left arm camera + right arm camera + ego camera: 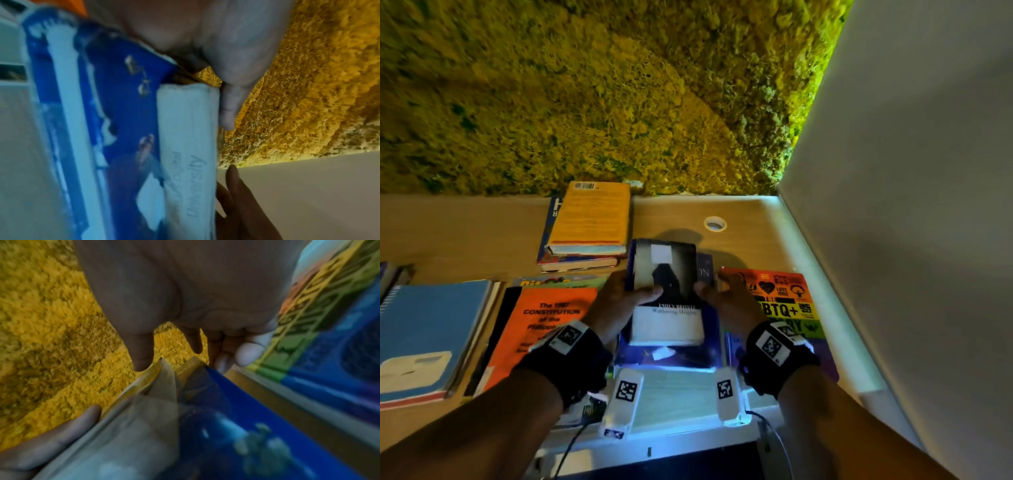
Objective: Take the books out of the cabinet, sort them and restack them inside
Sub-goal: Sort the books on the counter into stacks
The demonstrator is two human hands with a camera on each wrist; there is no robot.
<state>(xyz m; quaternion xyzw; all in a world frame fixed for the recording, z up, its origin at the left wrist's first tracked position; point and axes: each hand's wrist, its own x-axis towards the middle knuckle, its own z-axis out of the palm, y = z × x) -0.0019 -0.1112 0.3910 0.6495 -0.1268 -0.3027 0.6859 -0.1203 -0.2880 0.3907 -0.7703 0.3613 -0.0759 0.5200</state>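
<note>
Both hands (676, 301) gripping paperback (666, 294), blue book (674, 356) beneath

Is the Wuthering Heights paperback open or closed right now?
Closed: the Wuthering Heights paperback shows its whole front cover, held at its sides by the left hand and right hand.

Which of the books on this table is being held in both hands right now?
The Wuthering Heights paperback, gripped by the left hand and right hand; the other books lie untouched.
</note>
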